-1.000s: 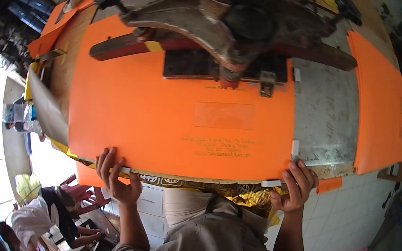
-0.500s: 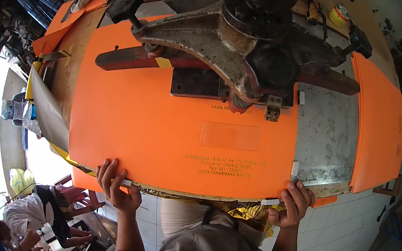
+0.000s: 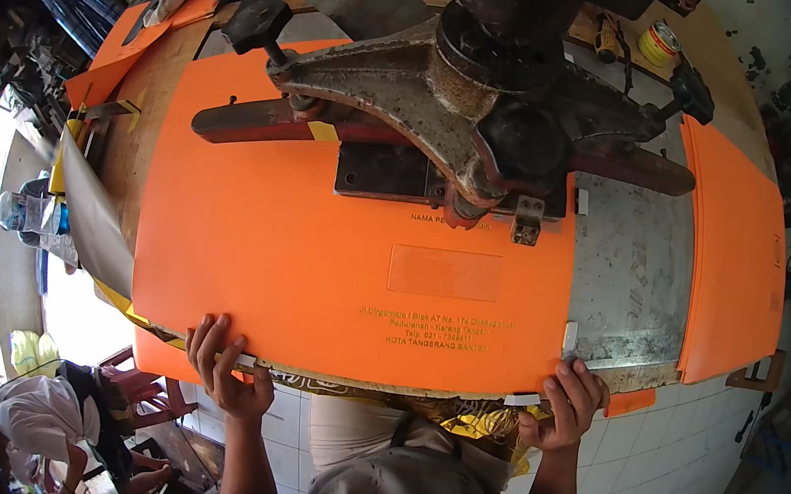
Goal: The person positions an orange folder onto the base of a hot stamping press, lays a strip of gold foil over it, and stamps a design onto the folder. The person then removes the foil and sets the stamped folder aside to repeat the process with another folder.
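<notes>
A large orange sheet (image 3: 246,258) lies flat under a heavy metal press head (image 3: 455,86), with gold lettering and a stamped rectangle on it. At its near left corner, my left hand (image 3: 228,375) grips the edge, fingers on top and thumb by a small white stop (image 3: 246,361). My right hand (image 3: 565,406) holds the near right corner in the same way, beside another white stop (image 3: 523,400). Part of the lettering is hidden beneath the press's dark plate (image 3: 385,171).
Bare metal bed (image 3: 630,266) shows right of the sheet, then a stack of orange sheets (image 3: 738,269). Black knobs (image 3: 257,23) flank the press. A yellow can (image 3: 659,44) and a tool handle (image 3: 607,38) are behind. Another person (image 3: 48,422) sits low at left.
Both hands stay at the sheet's near corners. The view has shifted slightly, and the person at lower left has leaned differently. The press looks unchanged.
</notes>
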`<state>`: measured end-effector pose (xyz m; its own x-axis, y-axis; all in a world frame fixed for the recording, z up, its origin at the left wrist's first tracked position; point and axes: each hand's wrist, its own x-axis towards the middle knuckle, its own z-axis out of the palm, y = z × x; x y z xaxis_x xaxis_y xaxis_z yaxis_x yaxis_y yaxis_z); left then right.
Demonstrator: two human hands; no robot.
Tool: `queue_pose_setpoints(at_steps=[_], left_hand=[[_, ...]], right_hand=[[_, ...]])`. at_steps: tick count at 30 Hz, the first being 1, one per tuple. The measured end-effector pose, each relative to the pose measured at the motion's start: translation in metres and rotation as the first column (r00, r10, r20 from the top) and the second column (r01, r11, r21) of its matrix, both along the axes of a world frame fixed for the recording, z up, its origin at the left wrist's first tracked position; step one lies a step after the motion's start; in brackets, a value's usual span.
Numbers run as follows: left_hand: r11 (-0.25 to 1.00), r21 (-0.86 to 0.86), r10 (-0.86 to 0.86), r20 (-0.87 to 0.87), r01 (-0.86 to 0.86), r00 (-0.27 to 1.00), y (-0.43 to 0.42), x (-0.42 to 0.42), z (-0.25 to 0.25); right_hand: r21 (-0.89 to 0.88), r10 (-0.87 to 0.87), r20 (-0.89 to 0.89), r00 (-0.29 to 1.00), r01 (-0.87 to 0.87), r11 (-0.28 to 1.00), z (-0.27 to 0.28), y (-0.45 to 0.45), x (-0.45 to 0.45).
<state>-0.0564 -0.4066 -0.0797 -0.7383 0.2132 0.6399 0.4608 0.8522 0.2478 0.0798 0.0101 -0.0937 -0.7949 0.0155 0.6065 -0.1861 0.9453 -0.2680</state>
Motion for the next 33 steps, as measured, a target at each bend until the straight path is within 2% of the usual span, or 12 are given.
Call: queue_pose_setpoints(at_steps=[17, 18, 20, 22, 24, 25, 27, 28, 29, 30, 31, 33], left_hand=[[1.000, -0.005, -0.028, -0.071, 0.028, 0.997, 0.000, 0.000, 0.008], [1.000, 0.003, -0.005, -0.095, 0.005, 0.996, 0.004, 0.003, 0.013], [0.999, 0.028, 0.040, -0.125, -0.037, 0.991, -0.001, 0.013, 0.020], [0.965, 0.192, 0.206, -0.137, -0.178, 0.969, -0.019, 0.022, 0.009], [0.897, 0.312, 0.372, -0.150, -0.313, 0.916, -0.040, 0.026, -0.007], [0.825, 0.430, 0.422, -0.037, -0.367, 0.906, -0.047, 0.026, -0.021], [0.627, 0.600, 0.478, 0.207, -0.496, 0.854, -0.065, 0.030, -0.055], [0.432, 0.794, 0.232, 0.361, -0.428, 0.904, -0.075, 0.026, -0.066], [0.250, 0.847, -0.049, 0.495, -0.469, 0.868, -0.085, 0.028, -0.064], [0.146, 0.880, -0.160, 0.472, -0.452, 0.867, -0.089, 0.030, -0.069], [0.081, 0.889, -0.306, 0.453, -0.451, 0.837, -0.091, 0.030, -0.061], [0.105, 0.895, -0.256, 0.447, -0.435, 0.857, -0.092, 0.029, -0.059]], right_hand=[[-0.093, 0.074, -0.011, 0.997, -0.074, 0.993, 0.033, -0.012, -0.004], [-0.090, 0.042, -0.090, 0.995, -0.050, 0.995, 0.041, -0.019, -0.003], [-0.253, -0.055, -0.167, 0.984, 0.011, 0.967, 0.008, -0.027, 0.021], [-0.402, -0.067, -0.207, 0.976, -0.023, 0.915, -0.019, -0.043, 0.043], [-0.514, 0.113, 0.092, 0.989, -0.050, 0.856, -0.032, -0.061, 0.053], [-0.570, 0.212, 0.231, 0.950, -0.044, 0.820, -0.035, -0.070, 0.055], [-0.336, 0.200, 0.317, 0.927, -0.087, 0.938, -0.038, -0.085, 0.035], [-0.220, 0.202, 0.358, 0.912, -0.128, 0.967, -0.043, -0.095, 0.023], [-0.264, 0.227, 0.464, 0.856, -0.111, 0.958, -0.063, -0.099, 0.021], [-0.255, 0.246, 0.546, 0.801, -0.121, 0.959, -0.078, -0.100, 0.020], [-0.238, 0.255, 0.622, 0.741, -0.131, 0.962, -0.081, -0.103, 0.017], [-0.331, 0.306, 0.724, 0.618, -0.077, 0.940, -0.080, -0.107, 0.013]])
